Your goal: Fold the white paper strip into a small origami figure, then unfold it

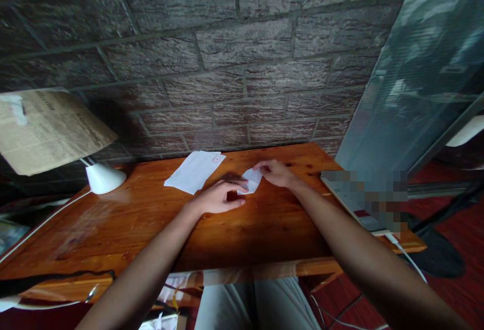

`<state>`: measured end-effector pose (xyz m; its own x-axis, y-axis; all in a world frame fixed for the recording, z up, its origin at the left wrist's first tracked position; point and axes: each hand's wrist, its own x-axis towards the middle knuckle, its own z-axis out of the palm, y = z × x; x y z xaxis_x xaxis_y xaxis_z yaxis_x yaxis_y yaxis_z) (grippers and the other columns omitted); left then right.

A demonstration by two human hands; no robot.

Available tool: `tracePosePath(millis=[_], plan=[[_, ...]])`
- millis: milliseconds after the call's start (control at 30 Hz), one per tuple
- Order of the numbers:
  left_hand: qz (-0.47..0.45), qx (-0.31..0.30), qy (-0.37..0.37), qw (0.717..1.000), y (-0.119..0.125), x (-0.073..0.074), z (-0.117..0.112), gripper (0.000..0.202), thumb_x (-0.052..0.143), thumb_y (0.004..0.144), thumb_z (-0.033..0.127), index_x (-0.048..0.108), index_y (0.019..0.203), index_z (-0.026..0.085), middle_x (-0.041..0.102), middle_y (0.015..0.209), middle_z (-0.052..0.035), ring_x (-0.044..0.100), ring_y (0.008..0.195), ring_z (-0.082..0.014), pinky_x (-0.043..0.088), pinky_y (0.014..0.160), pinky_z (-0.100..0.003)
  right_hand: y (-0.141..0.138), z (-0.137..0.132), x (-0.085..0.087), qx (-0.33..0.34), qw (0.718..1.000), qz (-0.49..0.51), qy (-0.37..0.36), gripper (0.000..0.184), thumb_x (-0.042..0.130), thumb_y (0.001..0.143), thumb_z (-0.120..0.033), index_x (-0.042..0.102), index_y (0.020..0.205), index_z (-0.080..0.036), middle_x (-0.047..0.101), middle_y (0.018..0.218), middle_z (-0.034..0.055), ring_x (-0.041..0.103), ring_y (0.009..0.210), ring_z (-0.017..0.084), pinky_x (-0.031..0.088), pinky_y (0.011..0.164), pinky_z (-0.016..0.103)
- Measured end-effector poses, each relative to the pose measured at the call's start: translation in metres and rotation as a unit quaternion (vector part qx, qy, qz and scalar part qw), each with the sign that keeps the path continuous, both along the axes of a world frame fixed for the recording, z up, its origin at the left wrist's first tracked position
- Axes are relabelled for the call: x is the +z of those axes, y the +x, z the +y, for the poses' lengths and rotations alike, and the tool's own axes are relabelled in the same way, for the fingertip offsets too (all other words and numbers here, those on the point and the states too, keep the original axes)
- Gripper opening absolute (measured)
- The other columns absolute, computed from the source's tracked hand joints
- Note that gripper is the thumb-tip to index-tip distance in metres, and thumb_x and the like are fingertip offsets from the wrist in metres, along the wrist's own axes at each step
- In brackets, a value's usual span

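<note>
A small folded piece of white paper (252, 181) lies between my hands on the wooden desk. My right hand (276, 172) pinches its far right corner between thumb and fingers. Beside the paper's left edge is my left hand (223, 196), its fingers stretched over that edge and its thumb held well apart. The left fingertips cover part of the paper, so whether they press on it is hard to see. Left of it rests a stack of white printed sheets (194, 171) with a round reddish stamp at the upper right.
A desk lamp with a white base (104, 178) and a paper shade (53, 126) stands at the left. A flat tablet-like device (350, 199), partly blurred, lies by the right edge, a white cable (406, 254) running from it. The brick wall (242, 78) closes off the desk's back.
</note>
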<state>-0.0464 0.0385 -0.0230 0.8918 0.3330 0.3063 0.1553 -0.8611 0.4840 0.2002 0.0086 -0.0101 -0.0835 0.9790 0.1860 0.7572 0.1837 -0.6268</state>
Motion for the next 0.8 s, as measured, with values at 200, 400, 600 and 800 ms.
tracePosePath(millis=[200, 400, 600, 800], plan=[[0.027, 0.062, 0.038, 0.997, 0.013, 0.006, -0.015, 0.014, 0.052, 0.096, 0.031, 0.063, 0.097, 0.022, 0.065, 0.132, -0.0075, 0.057, 0.125, -0.0227, 0.043, 0.108, -0.040, -0.003, -0.003, 0.001, -0.027, 1.000, 0.006, 0.010, 0.026, 0.056, 0.088, -0.022, 0.075, 0.105, -0.018, 0.076, 0.103, 0.0073, 0.070, 0.088, 0.019, 0.052, 0.084, 0.028], [0.054, 0.053, 0.103, 0.992, 0.015, 0.012, -0.006, 0.019, 0.053, 0.094, 0.021, 0.063, 0.111, 0.022, 0.070, 0.120, -0.0075, 0.061, 0.116, -0.0232, 0.036, 0.112, -0.047, 0.006, -0.009, 0.005, 0.005, 0.996, 0.025, -0.088, 0.012, 0.068, 0.079, -0.024, 0.076, 0.087, -0.020, 0.076, 0.081, 0.0023, 0.068, 0.075, 0.017, 0.048, 0.069, 0.026], [0.073, 0.063, 0.094, 0.991, 0.021, 0.008, 0.005, 0.022, 0.053, 0.093, 0.017, 0.070, 0.106, 0.022, 0.071, 0.121, -0.0067, 0.064, 0.115, -0.0244, 0.044, 0.106, -0.042, 0.009, -0.015, 0.011, 0.061, 0.985, 0.040, -0.155, 0.023, 0.074, 0.070, -0.021, 0.073, 0.093, -0.020, 0.072, 0.077, -0.0003, 0.063, 0.068, 0.015, 0.041, 0.058, 0.024], [0.019, 0.208, 0.002, 0.978, 0.021, -0.009, 0.000, 0.026, 0.060, 0.091, 0.027, 0.070, 0.113, 0.019, 0.063, 0.134, -0.0115, 0.059, 0.124, -0.0292, 0.043, 0.110, -0.044, 0.001, -0.015, 0.020, 0.050, 0.985, -0.009, -0.166, 0.028, 0.078, 0.067, -0.019, 0.068, 0.093, -0.017, 0.069, 0.078, 0.0013, 0.060, 0.066, 0.014, 0.038, 0.057, 0.024]])
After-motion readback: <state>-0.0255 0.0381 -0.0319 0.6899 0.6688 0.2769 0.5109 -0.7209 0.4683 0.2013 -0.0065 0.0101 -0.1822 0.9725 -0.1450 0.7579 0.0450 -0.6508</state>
